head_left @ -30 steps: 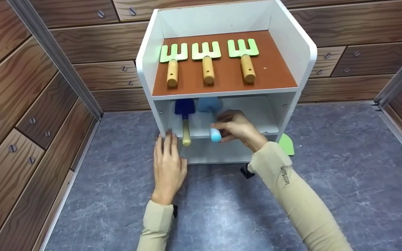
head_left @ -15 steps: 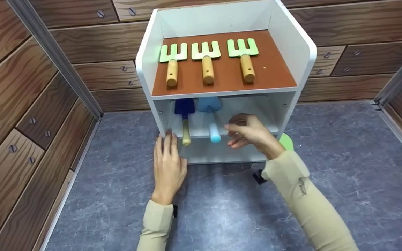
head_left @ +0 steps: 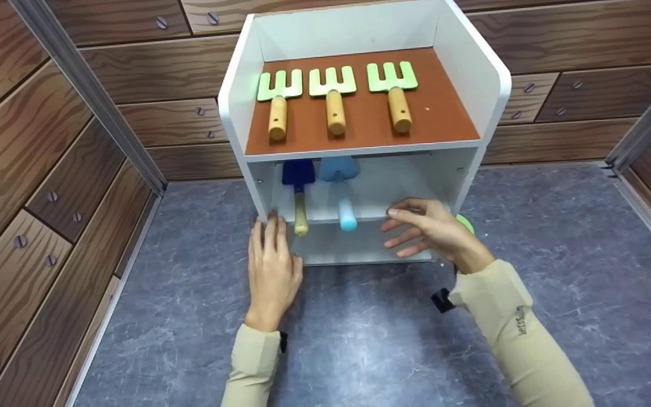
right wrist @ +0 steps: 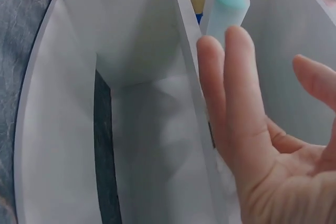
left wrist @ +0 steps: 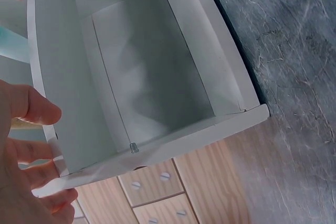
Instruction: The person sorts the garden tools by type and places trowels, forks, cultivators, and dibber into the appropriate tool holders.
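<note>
On the white cabinet's middle shelf (head_left: pixel 399 181) lie two toy shovels side by side, their handles jutting past the front edge. One is a dark blue shovel (head_left: pixel 299 175) with a yellowish handle; the other is a light blue shovel (head_left: pixel 341 169). My right hand (head_left: pixel 435 229) hovers in front of the shelf, right of the light blue handle, fingers spread and holding nothing. My left hand (head_left: pixel 273 268) rests with extended fingers on the cabinet's front left edge; the left wrist view shows its fingertips at the shelf board.
Three green hand forks with wooden handles, a left fork (head_left: pixel 278 104), a middle fork (head_left: pixel 334 102) and a right fork (head_left: pixel 395 96), lie on the brown top shelf (head_left: pixel 444 113). A green piece (head_left: pixel 465 224) shows behind the cabinet's right side. Wood-patterned walls (head_left: pixel 574 39) surround the grey floor (head_left: pixel 359 339).
My right hand has let go of the light blue shovel's handle and drawn back to the right, its fingers spreading. The shovel stays on the shelf. My left hand has not moved.
</note>
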`<state>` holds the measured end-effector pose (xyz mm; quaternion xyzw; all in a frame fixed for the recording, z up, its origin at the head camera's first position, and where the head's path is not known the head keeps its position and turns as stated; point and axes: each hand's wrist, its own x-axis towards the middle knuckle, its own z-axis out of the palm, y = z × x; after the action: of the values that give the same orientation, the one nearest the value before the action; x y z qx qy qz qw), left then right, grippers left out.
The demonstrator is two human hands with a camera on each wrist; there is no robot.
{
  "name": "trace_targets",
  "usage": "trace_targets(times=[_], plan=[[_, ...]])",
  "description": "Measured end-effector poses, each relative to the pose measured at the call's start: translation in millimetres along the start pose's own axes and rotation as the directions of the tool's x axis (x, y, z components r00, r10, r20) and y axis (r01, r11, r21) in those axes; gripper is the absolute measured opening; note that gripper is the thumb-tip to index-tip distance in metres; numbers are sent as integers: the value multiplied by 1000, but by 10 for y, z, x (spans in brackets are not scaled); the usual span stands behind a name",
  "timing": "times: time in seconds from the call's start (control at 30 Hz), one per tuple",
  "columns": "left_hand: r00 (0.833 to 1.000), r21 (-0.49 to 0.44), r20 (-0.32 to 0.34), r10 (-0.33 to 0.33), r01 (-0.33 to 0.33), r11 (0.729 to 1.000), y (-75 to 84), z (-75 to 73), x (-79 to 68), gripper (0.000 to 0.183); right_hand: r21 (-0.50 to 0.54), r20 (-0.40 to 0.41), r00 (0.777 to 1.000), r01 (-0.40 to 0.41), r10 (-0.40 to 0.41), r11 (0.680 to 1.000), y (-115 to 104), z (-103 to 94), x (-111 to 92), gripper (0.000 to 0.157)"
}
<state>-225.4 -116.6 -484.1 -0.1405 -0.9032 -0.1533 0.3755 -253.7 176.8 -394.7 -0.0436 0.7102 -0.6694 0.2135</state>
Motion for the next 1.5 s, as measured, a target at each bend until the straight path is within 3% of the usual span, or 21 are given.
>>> trace_targets(times=[0.53, 1.2, 1.5], plan=[[1000, -18, 4, -7, 7, 1000, -2, -4, -8, 65, 65, 135, 990, 42, -51, 997, 344, -360, -193, 53], [1000, -25, 0, -9, 9, 1000, -2, 12, -6, 64, 105, 81, 997, -11, 2, 994, 599, -713, -345, 65], [1000, -14, -6, 0, 0, 1000, -2, 1, -3, 65, 106, 73, 997, -10, 3, 994, 656, -863, -393, 49]])
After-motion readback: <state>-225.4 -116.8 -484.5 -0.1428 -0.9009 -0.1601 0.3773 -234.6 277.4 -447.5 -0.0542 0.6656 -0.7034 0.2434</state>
